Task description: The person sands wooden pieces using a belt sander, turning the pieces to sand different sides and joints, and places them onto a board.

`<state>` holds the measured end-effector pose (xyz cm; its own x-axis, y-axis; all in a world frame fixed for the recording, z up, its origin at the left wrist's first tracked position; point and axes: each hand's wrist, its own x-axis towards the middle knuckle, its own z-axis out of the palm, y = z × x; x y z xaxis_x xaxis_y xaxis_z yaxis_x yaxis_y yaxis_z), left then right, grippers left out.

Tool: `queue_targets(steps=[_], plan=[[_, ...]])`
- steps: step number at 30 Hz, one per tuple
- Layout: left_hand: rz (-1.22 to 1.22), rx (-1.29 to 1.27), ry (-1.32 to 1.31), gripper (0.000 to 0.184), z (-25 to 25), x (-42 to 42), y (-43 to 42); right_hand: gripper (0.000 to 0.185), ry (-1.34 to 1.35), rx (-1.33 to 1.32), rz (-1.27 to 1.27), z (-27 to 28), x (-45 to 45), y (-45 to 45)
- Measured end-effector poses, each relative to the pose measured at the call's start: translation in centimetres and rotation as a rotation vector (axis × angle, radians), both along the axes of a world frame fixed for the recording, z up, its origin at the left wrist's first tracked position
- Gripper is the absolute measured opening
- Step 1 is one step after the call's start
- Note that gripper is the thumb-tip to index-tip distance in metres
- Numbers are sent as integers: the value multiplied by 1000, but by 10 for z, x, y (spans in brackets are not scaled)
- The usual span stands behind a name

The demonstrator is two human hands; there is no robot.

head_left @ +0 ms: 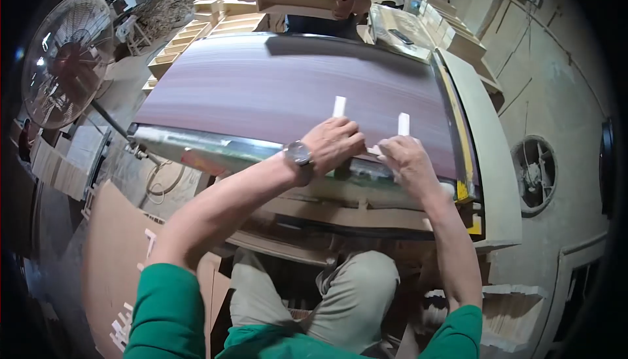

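Observation:
My left hand (332, 143), with a watch on its wrist, is closed at the near edge of a wide purple-brown sanding belt (229, 91). My right hand (407, 161) is closed a little to the right, close to the left one. They grip a small pale wooden piece (340, 106). One light leg sticks out beyond each hand over the belt, and a bit of pale wood shows between them. My fingers hide most of it, so I cannot tell whether it is a single part. The belt's surface looks streaked, as if running.
Across the belt a person holds a wooden drawer box (296, 0). A large fan (69, 61) stands at left. Stacked wooden boxes (180, 45) are behind it. Pale wooden pieces (122, 326) lie on a brown board (111, 261) at lower left. A phone (400, 36) rests at far right.

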<state>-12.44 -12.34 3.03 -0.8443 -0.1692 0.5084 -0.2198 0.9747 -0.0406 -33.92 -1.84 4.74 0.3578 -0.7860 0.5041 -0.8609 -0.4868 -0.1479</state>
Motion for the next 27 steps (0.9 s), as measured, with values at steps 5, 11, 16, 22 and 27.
queue_targets(steps=[5, 11, 16, 22, 27], plan=[[-72, 14, -18, 14, -31, -81, -44, 16, -246, 133, -142, -37, -64, -27], [-31, 176, 40, 16, -39, -92, -87, 16, -388, 258, -228, -39, -70, -65], [9, 229, 116, 13, -41, -37, -127, 16, -351, 176, -125, -52, -34, -122], [203, 248, 93, 7, -34, 79, -139, 17, -416, 234, 75, -56, 65, -176], [416, 255, -17, 9, -25, 212, -95, 9, -410, 206, 266, -64, 186, -184]])
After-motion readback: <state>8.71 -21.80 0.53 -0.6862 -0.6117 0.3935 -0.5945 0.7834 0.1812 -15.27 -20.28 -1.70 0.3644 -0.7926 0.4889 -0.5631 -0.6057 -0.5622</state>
